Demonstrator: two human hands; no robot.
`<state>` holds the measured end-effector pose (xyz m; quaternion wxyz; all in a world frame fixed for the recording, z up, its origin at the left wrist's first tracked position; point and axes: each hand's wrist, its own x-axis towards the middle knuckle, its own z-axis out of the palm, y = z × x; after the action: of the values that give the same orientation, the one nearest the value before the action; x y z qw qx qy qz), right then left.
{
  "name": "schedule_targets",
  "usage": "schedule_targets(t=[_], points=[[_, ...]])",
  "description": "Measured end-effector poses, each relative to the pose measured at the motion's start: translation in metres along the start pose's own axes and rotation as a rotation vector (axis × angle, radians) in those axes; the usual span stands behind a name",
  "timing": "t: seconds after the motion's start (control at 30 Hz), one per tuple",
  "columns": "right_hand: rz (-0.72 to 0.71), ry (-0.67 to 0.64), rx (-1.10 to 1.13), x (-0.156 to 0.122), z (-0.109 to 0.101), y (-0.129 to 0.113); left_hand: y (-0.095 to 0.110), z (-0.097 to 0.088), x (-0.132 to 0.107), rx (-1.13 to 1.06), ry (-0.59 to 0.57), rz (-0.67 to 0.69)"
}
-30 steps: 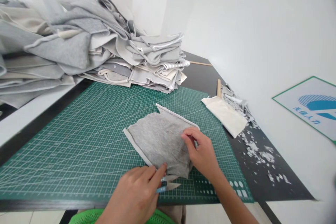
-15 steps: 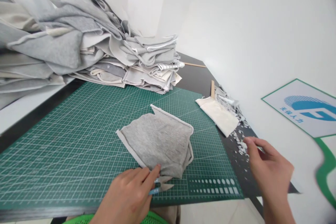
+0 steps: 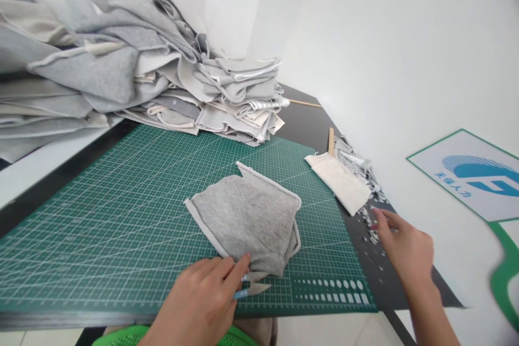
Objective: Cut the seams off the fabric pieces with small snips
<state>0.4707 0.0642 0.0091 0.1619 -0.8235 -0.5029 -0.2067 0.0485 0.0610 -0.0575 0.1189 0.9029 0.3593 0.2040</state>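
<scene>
A grey fabric piece (image 3: 247, 213) with pale stitched edges lies flat on the green cutting mat (image 3: 121, 216). My left hand (image 3: 206, 286) rests at its near edge, index fingertip pressing on the cloth. In that same hand is a pair of thread snips (image 3: 253, 286) with blue handles; their blades point right, apart from each other, beside the fabric's lower edge. My right hand (image 3: 405, 246) hovers over the dark table strip to the right of the mat, thumb and index finger brought close together. Whatever is between those fingertips is too small to make out.
Tall stacks of grey and cream cloth (image 3: 162, 59) fill the back left. Past the mat's right edge lie a folded cream cloth (image 3: 340, 181), a wooden stick (image 3: 331, 140) and small fabric scraps (image 3: 357, 159). A white wall (image 3: 385, 48) borders the table on the right.
My right hand has moved slightly left over the scraps. The left hand, snips and grey fabric keep their places; the view has shifted a little.
</scene>
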Motion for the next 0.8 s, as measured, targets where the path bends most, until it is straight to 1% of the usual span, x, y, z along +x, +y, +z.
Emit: schedule_targets(t=[0.07, 0.1, 0.2, 0.23, 0.3, 0.37, 0.47, 0.57, 0.7, 0.8], points=[[-0.016, -0.02, 0.099, -0.009, -0.008, -0.024, 0.0, -0.001, -0.001, 0.0, 0.005, -0.002], [-0.054, -0.036, 0.183, -0.014, -0.012, -0.039, 0.0, -0.001, -0.001, -0.001, 0.008, -0.002], [-0.327, -0.128, 0.495, -0.03, -0.02, -0.086, 0.0, -0.002, -0.001, -0.004, 0.012, 0.005], [-0.391, -0.171, 0.578, -0.035, -0.021, -0.101, 0.0, -0.002, -0.001, -0.005, 0.015, 0.005], [-0.494, -0.245, 0.682, -0.043, -0.019, -0.126, 0.0, -0.001, 0.0, -0.008, 0.012, 0.003], [-0.562, -0.301, 0.722, -0.05, -0.012, -0.143, 0.001, 0.0, 0.0, -0.017, 0.004, -0.006], [-0.618, -0.346, 0.718, -0.058, 0.001, -0.153, 0.001, 0.0, 0.0, -0.037, -0.009, -0.019], [-0.644, -0.343, 0.677, -0.061, 0.009, -0.154, 0.001, 0.0, 0.0, -0.047, -0.019, -0.027], [-0.663, -0.31, 0.647, -0.065, 0.013, -0.158, 0.001, -0.001, 0.0, -0.048, -0.038, -0.033], [-0.675, -0.344, 0.606, -0.068, 0.014, -0.162, 0.001, 0.0, -0.001, -0.046, -0.037, -0.032]])
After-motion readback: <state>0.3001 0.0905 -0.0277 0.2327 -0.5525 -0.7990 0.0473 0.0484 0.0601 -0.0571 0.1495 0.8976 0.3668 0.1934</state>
